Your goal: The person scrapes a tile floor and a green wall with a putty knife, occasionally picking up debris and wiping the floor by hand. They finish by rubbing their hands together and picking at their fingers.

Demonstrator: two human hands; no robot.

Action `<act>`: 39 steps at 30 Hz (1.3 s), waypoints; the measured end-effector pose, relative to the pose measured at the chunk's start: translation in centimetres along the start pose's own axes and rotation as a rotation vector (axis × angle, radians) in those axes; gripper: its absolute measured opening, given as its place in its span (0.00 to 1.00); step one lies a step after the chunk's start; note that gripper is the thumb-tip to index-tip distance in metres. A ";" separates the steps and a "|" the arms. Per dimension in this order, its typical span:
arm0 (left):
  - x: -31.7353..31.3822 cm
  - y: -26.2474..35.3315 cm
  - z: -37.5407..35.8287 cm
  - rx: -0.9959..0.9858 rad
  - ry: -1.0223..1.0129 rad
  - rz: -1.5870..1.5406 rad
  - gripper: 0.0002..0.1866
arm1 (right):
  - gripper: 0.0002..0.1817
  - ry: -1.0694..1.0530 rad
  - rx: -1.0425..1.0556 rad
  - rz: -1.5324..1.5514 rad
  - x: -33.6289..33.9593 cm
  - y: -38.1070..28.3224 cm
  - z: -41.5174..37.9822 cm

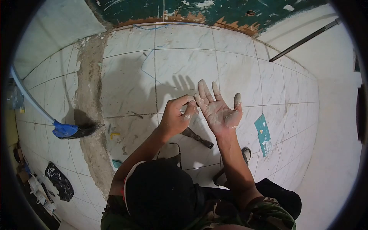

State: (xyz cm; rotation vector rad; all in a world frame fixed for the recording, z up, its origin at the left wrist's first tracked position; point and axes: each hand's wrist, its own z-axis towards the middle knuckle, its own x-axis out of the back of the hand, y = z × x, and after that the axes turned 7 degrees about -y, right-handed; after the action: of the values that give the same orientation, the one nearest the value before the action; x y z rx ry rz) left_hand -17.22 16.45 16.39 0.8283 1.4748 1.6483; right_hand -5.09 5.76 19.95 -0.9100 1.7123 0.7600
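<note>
My left hand point(177, 116) is bent, its thumb and forefinger curled together beside the little-finger edge of my right hand; anything between its fingertips is too small to make out. Palm up with the fingers spread, my right hand point(219, 112) holds nothing. Pale grey, putty-like residue coats the fingers of both hands. A scraper with a dark handle point(200, 139) lies on the tiled floor point(188, 73) below the hands. To the right on the floor is a green, white-smeared flat piece point(263, 134).
A broom with a blue head point(65, 129) stands at left by a rough cement strip point(90, 92). A black, white-spotted piece point(59, 181) lies lower left. A dark rod point(303, 41) leans at upper right. A black cap point(161, 191) fills the bottom centre.
</note>
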 end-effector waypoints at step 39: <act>-1.8 -8.2 0.8 0.359 0.032 0.084 0.08 | 0.19 -0.008 -0.185 -2.849 15.2 -2.3 -10.0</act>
State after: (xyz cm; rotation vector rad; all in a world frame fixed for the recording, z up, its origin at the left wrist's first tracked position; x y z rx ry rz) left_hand -14.71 15.66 8.37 1.0739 1.8117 1.4818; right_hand -10.98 -6.98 8.24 -2.0255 -0.7542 -1.0495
